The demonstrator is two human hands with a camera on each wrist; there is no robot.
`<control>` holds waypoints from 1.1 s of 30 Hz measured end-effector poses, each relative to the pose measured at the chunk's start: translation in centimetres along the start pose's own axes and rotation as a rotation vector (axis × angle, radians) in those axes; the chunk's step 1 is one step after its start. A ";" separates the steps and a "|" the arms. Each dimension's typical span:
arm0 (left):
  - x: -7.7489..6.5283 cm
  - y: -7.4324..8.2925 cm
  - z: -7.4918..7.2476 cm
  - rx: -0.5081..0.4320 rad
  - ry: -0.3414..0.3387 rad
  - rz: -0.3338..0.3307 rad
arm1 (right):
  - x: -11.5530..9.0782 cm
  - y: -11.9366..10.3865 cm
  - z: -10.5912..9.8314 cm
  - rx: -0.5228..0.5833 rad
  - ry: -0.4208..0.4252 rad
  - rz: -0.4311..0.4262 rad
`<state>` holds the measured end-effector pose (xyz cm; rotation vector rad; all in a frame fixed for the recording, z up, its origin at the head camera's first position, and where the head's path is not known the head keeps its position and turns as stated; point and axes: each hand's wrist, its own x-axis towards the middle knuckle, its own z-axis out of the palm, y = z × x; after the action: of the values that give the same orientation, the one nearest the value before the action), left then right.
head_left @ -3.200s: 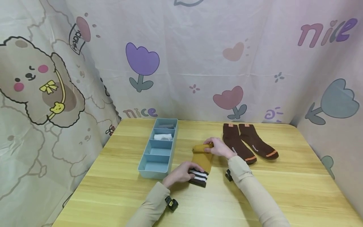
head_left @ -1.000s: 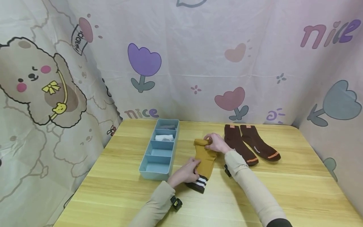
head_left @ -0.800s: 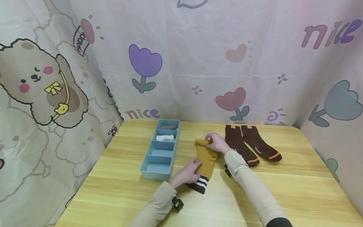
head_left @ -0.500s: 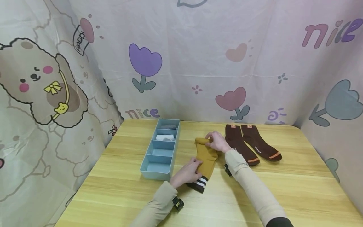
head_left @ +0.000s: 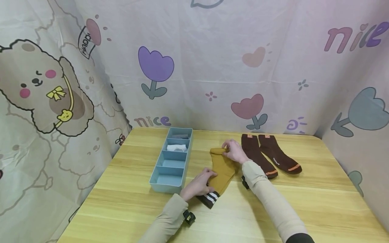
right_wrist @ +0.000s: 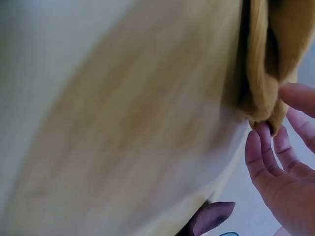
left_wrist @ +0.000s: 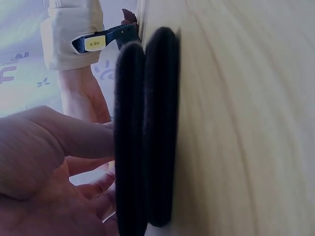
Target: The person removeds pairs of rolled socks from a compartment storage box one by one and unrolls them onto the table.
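Observation:
A mustard sock (head_left: 223,168) with a dark, white-striped cuff lies flat on the table, its far end folded over. In the left wrist view two dark cuff layers (left_wrist: 147,132) lie one on the other. My left hand (head_left: 199,184) rests on the sock near the stripes, index fingertip and thumb spread apart on it. My right hand (head_left: 236,152) pinches the folded far end at its right corner. In the right wrist view the thumb lies on top of the mustard fold (right_wrist: 263,73) and the fingertips (right_wrist: 253,142) are at its end.
To the left stands a blue divided box (head_left: 166,188), with a rolled white sock (head_left: 177,147) and a grey roll (head_left: 180,136) in its far compartments. Two brown socks (head_left: 281,157) with orange toe stripes lie right of my right hand. A patterned curtain (head_left: 197,67) hangs behind the table.
The thick roll at the sock's far end has become a thin fold, and the sock lies longer. My right hand has moved slightly farther away; the cuff has swung left towards my left hand.

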<state>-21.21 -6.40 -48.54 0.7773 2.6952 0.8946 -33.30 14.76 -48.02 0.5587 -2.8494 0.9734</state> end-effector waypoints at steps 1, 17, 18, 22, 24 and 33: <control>0.0 -0.1 -0.1 0.001 -0.006 0.002 | 0.0 0.0 0.0 -0.002 -0.003 -0.004; -0.2 -0.2 -0.6 0.009 -0.073 0.018 | 1.1 0.1 -0.2 -0.035 -0.034 0.060; -0.2 -0.2 -0.6 0.012 -0.075 0.018 | 1.2 0.2 -0.2 -0.036 -0.030 0.064; -0.3 -0.2 -0.6 0.015 -0.077 0.027 | 1.5 0.4 -0.1 -0.055 -0.001 0.098; -0.3 -0.1 -0.6 0.012 -0.079 0.030 | 1.6 0.5 -0.1 -0.071 0.007 0.132; -0.4 -0.2 -0.7 -0.001 -0.076 0.046 | 1.5 0.6 -0.2 -0.057 -0.016 0.274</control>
<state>-21.22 -7.06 -48.12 0.8584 2.6212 0.8590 -34.94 14.85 -47.90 0.1731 -3.0119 0.9219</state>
